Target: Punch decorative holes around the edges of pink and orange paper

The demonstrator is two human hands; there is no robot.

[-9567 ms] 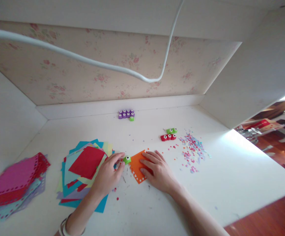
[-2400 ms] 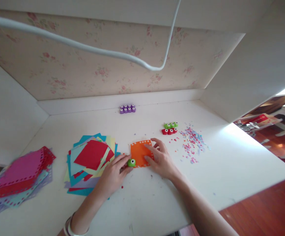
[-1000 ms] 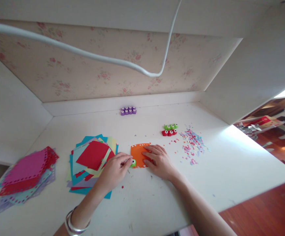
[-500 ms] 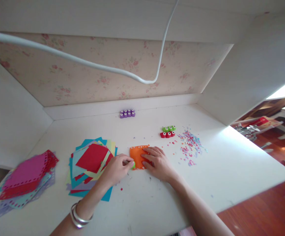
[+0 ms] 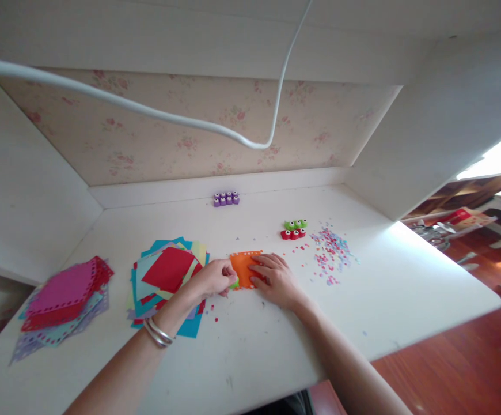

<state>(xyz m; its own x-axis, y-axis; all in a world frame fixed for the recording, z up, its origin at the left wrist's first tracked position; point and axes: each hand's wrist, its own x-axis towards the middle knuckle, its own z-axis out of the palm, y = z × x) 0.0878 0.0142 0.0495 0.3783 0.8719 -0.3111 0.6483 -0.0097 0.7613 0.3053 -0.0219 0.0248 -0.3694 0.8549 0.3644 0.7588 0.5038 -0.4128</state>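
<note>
A square of orange paper [image 5: 242, 266] lies on the white desk, with small holes punched along its far edge. My left hand [image 5: 218, 278] is closed around a small green craft punch [image 5: 235, 283] at the paper's near left corner. Most of the punch is hidden by my fingers. My right hand [image 5: 275, 279] rests flat on the right part of the paper, its fingers spread and pressing it to the desk.
Left of my hands lies a stack of coloured paper [image 5: 170, 269]; farther left are sheets with punched edges [image 5: 63, 288]. Purple punches [image 5: 226, 199] stand at the back, green punches [image 5: 296, 225] and red punches [image 5: 293, 234] right of centre, near scattered confetti [image 5: 331, 248]. A white cable [image 5: 190, 122] hangs in front.
My left hand has turned and its fingers have curled more tightly around the green punch at the paper's left edge. The right hand keeps its place on the paper. The view has shifted slightly.
</note>
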